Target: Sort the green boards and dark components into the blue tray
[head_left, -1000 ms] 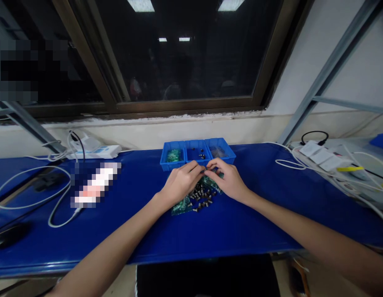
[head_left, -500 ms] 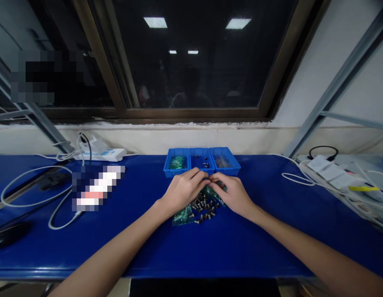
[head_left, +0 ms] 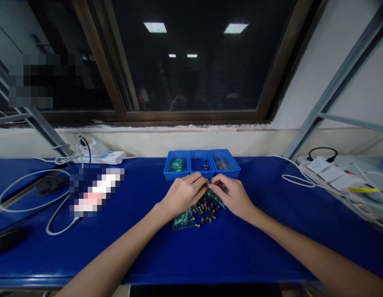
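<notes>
My left hand [head_left: 188, 190] and my right hand [head_left: 234, 194] meet fingertip to fingertip over the blue table, both pinched closed. Between the tips is a tiny light-coloured thing, too small to name. Below them lies a pile of short dark screws [head_left: 206, 209], partly hidden by my left hand. A clear green plastic bag [head_left: 183, 220] lies beside the pile under my left wrist. Another green bag [head_left: 221, 199] rests partly under my right hand.
Behind my hands stand three joined blue bins: the left bin [head_left: 167, 172] holds green bags, the middle bin [head_left: 196, 166] a few dark small parts, the right bin [head_left: 236, 164] clear plastic. White power strips [head_left: 109, 157] and cables lie left and right. A black mouse [head_left: 8, 239] sits far left.
My right index finger has lifted and bent a little, and the small thing between my fingertips now shows. Both hands stay over the pile. The whole view has shifted slightly.
</notes>
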Tool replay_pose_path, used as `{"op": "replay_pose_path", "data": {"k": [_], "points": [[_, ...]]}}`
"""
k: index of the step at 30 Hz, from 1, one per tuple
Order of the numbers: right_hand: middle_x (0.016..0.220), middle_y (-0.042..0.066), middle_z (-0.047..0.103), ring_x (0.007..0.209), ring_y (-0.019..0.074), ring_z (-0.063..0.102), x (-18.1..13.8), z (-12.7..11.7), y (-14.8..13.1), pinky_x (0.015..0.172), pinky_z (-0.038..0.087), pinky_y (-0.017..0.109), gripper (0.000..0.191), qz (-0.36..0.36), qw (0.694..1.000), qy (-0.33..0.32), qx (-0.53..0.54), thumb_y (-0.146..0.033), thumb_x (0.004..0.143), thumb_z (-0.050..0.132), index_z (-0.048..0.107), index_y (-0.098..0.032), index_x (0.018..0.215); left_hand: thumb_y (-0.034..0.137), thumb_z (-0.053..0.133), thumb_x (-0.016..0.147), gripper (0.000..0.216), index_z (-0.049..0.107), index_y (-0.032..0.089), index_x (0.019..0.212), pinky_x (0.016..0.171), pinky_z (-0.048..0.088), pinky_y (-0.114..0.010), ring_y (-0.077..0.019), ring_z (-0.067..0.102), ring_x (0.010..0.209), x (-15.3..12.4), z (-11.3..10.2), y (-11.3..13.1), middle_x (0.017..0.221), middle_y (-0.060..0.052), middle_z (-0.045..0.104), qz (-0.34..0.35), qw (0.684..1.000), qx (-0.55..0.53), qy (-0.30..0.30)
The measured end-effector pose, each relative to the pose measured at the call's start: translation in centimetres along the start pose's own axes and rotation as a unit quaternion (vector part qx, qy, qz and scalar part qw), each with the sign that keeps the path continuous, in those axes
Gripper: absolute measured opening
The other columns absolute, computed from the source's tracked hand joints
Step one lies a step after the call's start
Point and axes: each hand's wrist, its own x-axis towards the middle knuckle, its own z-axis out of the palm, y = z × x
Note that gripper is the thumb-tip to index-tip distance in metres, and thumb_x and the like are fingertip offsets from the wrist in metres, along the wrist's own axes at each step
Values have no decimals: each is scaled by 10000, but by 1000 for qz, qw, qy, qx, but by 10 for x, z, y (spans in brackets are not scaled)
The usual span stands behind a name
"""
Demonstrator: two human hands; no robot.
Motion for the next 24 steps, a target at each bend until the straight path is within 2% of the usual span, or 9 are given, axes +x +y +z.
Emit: {"op": "replay_pose_path", "data": {"k": [5, 11, 14, 19, 22, 24], "points": [[832, 16, 680, 763, 170, 651, 1, 1, 1, 688, 499, 293, 76, 18, 999, -6, 47, -268, 922, 555, 617, -226, 936, 295, 394, 1019, 294, 626, 139, 931, 586, 494, -273, -163, 611, 770, 0, 1, 2, 863, -59, 607, 23, 1000, 14, -10], [693, -18, 596, 528, 112, 539, 3, -1, 4, 493, 442, 248, 141, 107, 976, -65, 180, -341, 912, 561, 592, -210, 870, 317, 402, 1019, 304, 638, 148, 929, 585, 485, -268, -161, 611, 763, 0, 2, 1, 854, -52, 612, 22, 999, 19, -14], [619, -34, 551, 494, 102, 509, 8, -4, 5, 442, 410, 229, 191, 145, 962, -77, 219, -373, 893, 589, 555, -206, 808, 347, 400, 1017, 324, 633, 149, 912, 578, 482, -269, -159, 608, 744, 2, -1, 0, 822, -49, 599, 5, 1000, 30, -7], [649, -2, 607, 497, 98, 532, 41, -3, 13, 419, 394, 222, 189, 160, 958, -9, 240, -366, 874, 619, 550, -199, 820, 308, 403, 1009, 257, 619, 174, 1048, 591, 492, -268, -150, 612, 745, 3, -9, -8, 901, -47, 621, -67, 997, 17, 16], [795, 72, 679, 590, 154, 644, 61, 0, 21, 420, 434, 238, 216, 202, 942, 27, 267, -353, 848, 636, 526, -195, 946, 257, 403, 993, 237, 614, 176, 1063, 582, 493, -262, -139, 605, 711, 1, -10, -17, 924, -46, 625, -100, 994, 23, 27], [878, 98, 688, 621, 178, 676, 63, 0, 24, 411, 441, 243, 270, 206, 945, 42, 250, -370, 856, 612, 497, -197, 1029, 240, 405, 983, 234, 615, 171, 1062, 575, 494, -256, -138, 609, 704, 0, -8, -22, 931, -52, 624, -110, 993, 31, 27]]}}
